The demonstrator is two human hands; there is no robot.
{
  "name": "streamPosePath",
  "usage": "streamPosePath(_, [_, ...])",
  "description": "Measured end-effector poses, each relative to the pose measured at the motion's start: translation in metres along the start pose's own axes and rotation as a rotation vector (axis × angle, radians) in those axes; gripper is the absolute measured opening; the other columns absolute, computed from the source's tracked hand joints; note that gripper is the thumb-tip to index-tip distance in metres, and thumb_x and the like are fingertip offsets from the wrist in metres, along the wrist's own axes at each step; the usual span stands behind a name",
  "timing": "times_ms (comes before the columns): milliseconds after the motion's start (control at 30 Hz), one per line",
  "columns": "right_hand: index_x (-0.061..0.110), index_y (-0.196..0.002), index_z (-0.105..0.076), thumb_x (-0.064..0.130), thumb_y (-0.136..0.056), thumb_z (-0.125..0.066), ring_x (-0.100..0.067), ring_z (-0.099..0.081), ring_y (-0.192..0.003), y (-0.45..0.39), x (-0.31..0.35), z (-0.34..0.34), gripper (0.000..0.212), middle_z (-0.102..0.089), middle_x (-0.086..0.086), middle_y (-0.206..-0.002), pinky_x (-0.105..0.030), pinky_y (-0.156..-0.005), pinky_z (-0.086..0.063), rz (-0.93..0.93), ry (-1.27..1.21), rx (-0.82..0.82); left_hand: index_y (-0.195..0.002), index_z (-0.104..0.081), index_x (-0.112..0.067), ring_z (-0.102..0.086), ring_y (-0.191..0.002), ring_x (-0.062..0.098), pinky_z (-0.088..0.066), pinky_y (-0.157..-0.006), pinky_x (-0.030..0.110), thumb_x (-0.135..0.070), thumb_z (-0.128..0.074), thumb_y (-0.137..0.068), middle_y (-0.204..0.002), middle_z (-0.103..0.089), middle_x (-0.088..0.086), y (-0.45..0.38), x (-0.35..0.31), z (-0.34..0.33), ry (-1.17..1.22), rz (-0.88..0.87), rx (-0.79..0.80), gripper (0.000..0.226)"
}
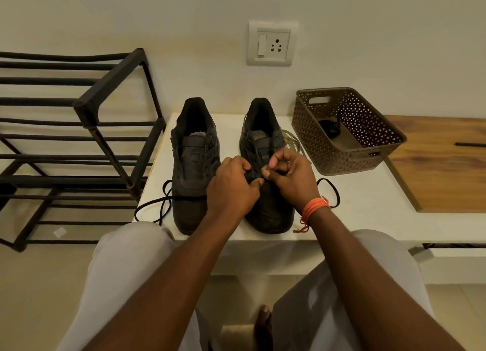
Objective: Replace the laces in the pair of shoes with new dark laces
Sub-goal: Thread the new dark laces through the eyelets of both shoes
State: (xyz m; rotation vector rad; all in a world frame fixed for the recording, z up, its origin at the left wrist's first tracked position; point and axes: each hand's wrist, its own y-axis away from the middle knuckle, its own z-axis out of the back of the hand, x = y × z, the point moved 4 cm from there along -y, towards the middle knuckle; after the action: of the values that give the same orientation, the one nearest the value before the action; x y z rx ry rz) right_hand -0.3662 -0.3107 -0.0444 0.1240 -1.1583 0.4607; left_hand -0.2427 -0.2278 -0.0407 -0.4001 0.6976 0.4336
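Observation:
Two dark shoes stand side by side on a white table point(355, 193), toes toward me. The left shoe point(193, 161) has no lace in its eyelets. Both hands work at the lower eyelets of the right shoe point(263, 129). My left hand point(231, 185) pinches a dark lace point(157, 206) there, and my right hand point(292, 177) pinches it from the other side. One end of this lace trails in loops to the left across the table; the other loops out on the right point(332, 190). An old pale lace point(293, 143) lies beside the right shoe.
A brown perforated basket point(368, 137) with a dark bundle inside stands right of the shoes. A black metal shoe rack point(86, 129) stands to the left. A wooden surface point(441, 166) adjoins the table on the right. A wall socket point(271, 44) sits above.

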Motion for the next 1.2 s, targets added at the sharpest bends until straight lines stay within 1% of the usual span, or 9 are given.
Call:
streamPosePath(100, [0.019, -0.073, -0.050, -0.005, -0.078, -0.069, -0.025, -0.070, -0.075, -0.002, -0.003, -0.001, 0.031, -0.073, -0.011, -0.075, -0.051, -0.085, -0.055, -0.030, -0.060, 0.019, -0.107, -0.060, -0.018, -0.054, -0.090, 0.012, -0.049, -0.075, 0.029, -0.036, -0.076, -0.078, -0.103, -0.056, -0.002, 0.001, 0.000, 0.001, -0.002, -0.005, -0.007, 0.038])
streamPosePath(167, [0.018, -0.070, -0.046, -0.009, -0.078, -0.065, -0.026, -0.067, -0.072, -0.003, -0.001, -0.001, 0.034, -0.069, -0.023, -0.077, -0.052, -0.082, -0.055, -0.057, -0.114, 0.041, -0.107, -0.060, -0.018, -0.055, -0.091, 0.013, -0.051, -0.077, 0.031, -0.040, -0.078, -0.075, -0.103, -0.057, -0.002, 0.002, 0.000, 0.000, -0.011, -0.005, -0.001, 0.044])
streamPosePath(267, [0.016, -0.068, -0.041, -0.014, -0.080, -0.061, -0.028, -0.063, -0.069, -0.004, 0.003, -0.001, 0.038, -0.061, -0.038, -0.080, -0.046, -0.076, -0.054, -0.075, -0.158, 0.069, -0.105, -0.063, -0.017, -0.057, -0.090, 0.013, -0.050, -0.075, 0.029, -0.043, -0.082, -0.070, -0.100, -0.061, -0.002, 0.002, -0.001, 0.000, 0.032, 0.031, -0.029, 0.048])
streamPosePath(433, [0.016, -0.063, -0.039, -0.018, -0.079, -0.058, -0.027, -0.062, -0.068, -0.008, 0.002, -0.002, 0.042, -0.062, -0.019, -0.070, -0.043, -0.076, -0.054, -0.088, -0.190, 0.087, -0.099, -0.069, -0.017, -0.061, -0.083, 0.012, -0.048, -0.068, 0.024, -0.038, -0.082, -0.071, -0.088, -0.064, -0.005, -0.002, -0.001, 0.000, 0.106, 0.085, -0.063, 0.038])
streamPosePath(700, [0.016, -0.061, -0.040, -0.016, -0.079, -0.062, -0.022, -0.070, -0.078, -0.004, 0.004, -0.005, 0.043, -0.066, -0.030, -0.080, -0.042, -0.085, -0.056, -0.095, -0.225, 0.010, -0.095, -0.074, -0.011, -0.057, -0.069, 0.006, -0.047, -0.068, 0.021, -0.023, -0.073, -0.082, -0.082, -0.072, 0.002, 0.008, -0.009, 0.002, 0.208, 0.122, -0.160, 0.018])
streamPosePath(833, [0.017, -0.060, -0.041, -0.009, -0.078, -0.067, -0.020, -0.072, -0.079, 0.003, -0.001, -0.008, 0.041, -0.069, -0.009, -0.070, -0.043, -0.085, -0.057, -0.113, -0.188, -0.105, -0.101, -0.074, -0.010, -0.055, -0.071, 0.004, -0.041, -0.064, 0.012, -0.020, -0.069, -0.086, -0.090, -0.074, 0.003, 0.012, -0.012, 0.002, 0.198, 0.126, -0.175, 0.019])
streamPosePath(933, [0.018, -0.059, -0.042, -0.005, -0.078, -0.070, -0.014, -0.072, -0.076, 0.010, -0.001, -0.009, 0.041, -0.068, -0.001, -0.065, -0.043, -0.083, -0.057, -0.107, -0.160, -0.171, -0.107, -0.073, -0.011, -0.065, -0.084, 0.013, -0.053, -0.079, 0.025, -0.019, -0.068, -0.087, -0.097, -0.074, 0.004, 0.012, -0.010, 0.002, 0.232, 0.153, -0.171, 0.023])
streamPosePath(1000, [0.018, -0.058, -0.042, -0.003, -0.077, -0.071, -0.013, -0.072, -0.077, 0.011, -0.001, -0.011, 0.041, -0.068, -0.001, -0.065, -0.045, -0.083, -0.057, -0.105, -0.144, -0.184, -0.109, -0.072, -0.012, -0.067, -0.088, 0.014, -0.054, -0.084, 0.029, -0.019, -0.069, -0.086, -0.099, -0.074, 0.004, 0.011, -0.007, 0.001, 0.253, 0.172, -0.158, 0.024])
streamPosePath(1200, [0.020, -0.059, -0.047, -0.001, -0.074, -0.075, -0.008, -0.072, -0.077, 0.002, -0.002, -0.008, 0.037, -0.071, -0.005, -0.069, -0.045, -0.079, -0.058, -0.081, 0.025, -0.096, -0.108, -0.073, -0.016, -0.066, -0.090, 0.014, -0.054, -0.082, 0.030, -0.027, -0.068, -0.087, -0.102, -0.072, -0.001, 0.007, 0.000, -0.002, 0.241, 0.121, -0.097, 0.024])
